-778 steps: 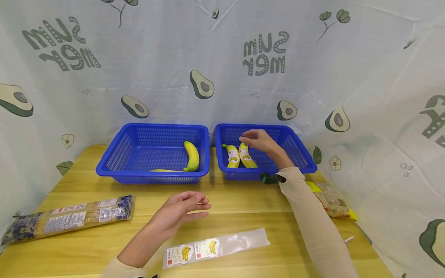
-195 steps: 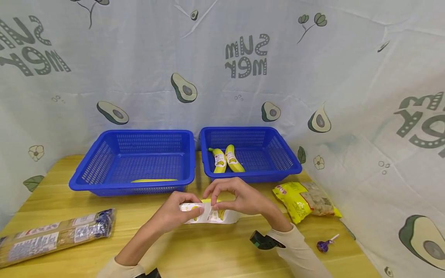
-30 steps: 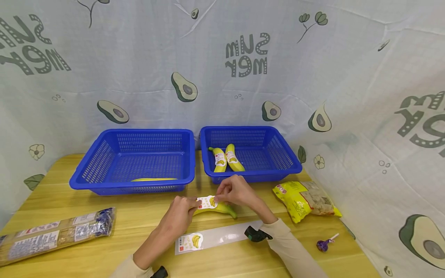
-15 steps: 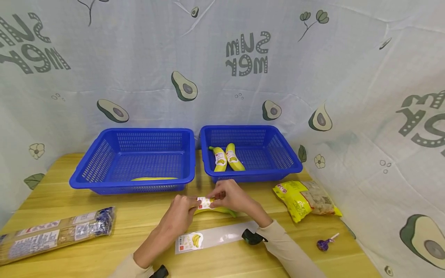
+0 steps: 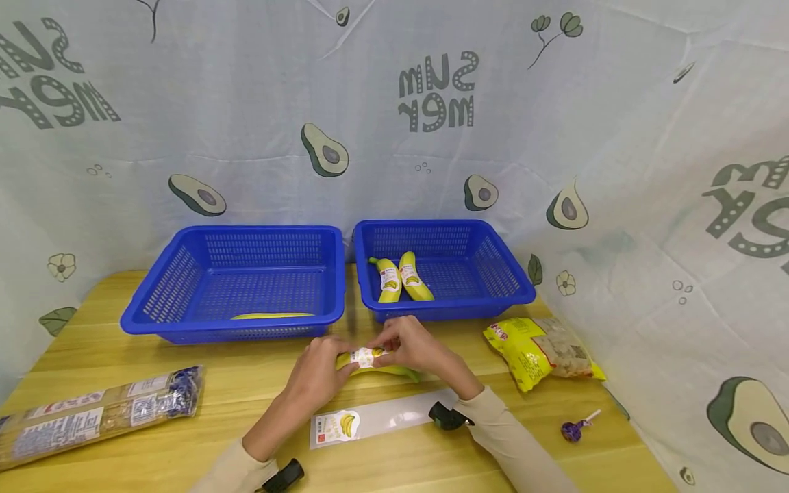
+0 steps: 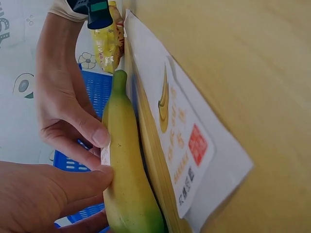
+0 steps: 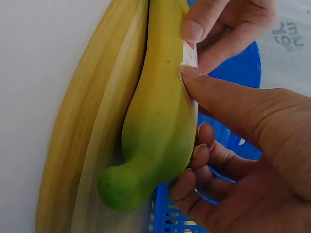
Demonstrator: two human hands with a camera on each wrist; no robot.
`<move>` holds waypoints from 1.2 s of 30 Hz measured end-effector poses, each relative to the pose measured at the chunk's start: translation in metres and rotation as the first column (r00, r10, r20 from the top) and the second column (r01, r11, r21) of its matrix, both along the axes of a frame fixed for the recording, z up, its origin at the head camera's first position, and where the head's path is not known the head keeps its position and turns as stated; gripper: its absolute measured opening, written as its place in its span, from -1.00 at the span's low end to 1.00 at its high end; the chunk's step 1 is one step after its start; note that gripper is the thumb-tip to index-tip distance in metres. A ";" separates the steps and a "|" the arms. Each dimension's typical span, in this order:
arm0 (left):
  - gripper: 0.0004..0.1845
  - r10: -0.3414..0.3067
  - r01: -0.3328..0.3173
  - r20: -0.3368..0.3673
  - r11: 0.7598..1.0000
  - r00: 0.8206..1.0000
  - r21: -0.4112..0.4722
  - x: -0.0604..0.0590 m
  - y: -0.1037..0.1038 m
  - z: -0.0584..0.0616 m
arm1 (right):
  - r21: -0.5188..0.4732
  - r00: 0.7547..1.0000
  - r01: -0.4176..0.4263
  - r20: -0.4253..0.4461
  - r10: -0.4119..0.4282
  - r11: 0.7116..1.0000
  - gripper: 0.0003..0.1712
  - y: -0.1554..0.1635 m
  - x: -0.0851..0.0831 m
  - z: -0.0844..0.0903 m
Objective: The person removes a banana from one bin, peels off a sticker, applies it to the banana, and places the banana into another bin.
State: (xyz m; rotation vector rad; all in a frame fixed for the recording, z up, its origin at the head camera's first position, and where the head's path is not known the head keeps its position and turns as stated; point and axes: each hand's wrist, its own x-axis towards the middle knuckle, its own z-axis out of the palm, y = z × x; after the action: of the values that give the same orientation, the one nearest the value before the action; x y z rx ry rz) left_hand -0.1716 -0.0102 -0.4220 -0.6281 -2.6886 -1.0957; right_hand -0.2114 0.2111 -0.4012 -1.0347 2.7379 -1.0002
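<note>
A yellow banana with green ends [image 5: 394, 371] lies crosswise on the table between both hands. A white banana-print sticker [image 5: 362, 357] sits on its upper side. My left hand [image 5: 317, 373] holds the left part, its thumb at the sticker's edge in the left wrist view. My right hand [image 5: 411, 346] has its thumb [image 7: 214, 90] pressing the sticker, with fingers curled behind the banana [image 7: 158, 97]. Nearer me lies a clear backing strip [image 5: 401, 413] bearing one sticker [image 5: 337, 427]. The fingers partly cover the sticker on the banana.
A blue basket [image 5: 246, 329] at back left holds one partly hidden banana [image 5: 271, 315]. The right blue basket [image 5: 456, 309] has two labelled bananas [image 5: 388, 279]. Bagged noodles [image 5: 105, 416] lie left; a yellow food bag [image 5: 536, 349] and purple lollipop [image 5: 573, 430] lie right.
Since the oldest frame, a banana has left the left basket, and one sticker has gone from strip to banana. Over the last second, the right hand shifted left and the left thumb moved down.
</note>
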 end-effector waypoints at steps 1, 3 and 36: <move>-0.78 -0.002 0.002 -0.002 1.000 1.000 0.000 0.000 -0.001 0.000 | 0.008 1.000 -0.001 0.001 0.001 1.000 -0.75 0.000 0.000 0.000; -0.78 -0.004 0.004 -0.003 1.000 1.000 -0.001 0.000 -0.002 0.001 | 0.025 1.000 -0.002 0.003 0.002 1.000 -0.75 0.001 -0.001 0.001; -0.53 -0.096 0.101 -0.165 0.995 0.982 0.023 0.009 -0.002 0.016 | -0.087 0.953 -0.185 0.227 0.200 0.979 -0.71 0.023 -0.004 0.023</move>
State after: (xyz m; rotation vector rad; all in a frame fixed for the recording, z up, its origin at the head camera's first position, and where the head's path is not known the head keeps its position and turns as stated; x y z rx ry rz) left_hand -0.1626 -0.0119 -0.4058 -0.8163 -2.5202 -1.0576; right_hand -0.2158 0.2342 -0.3779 -1.0891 2.3801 -1.1070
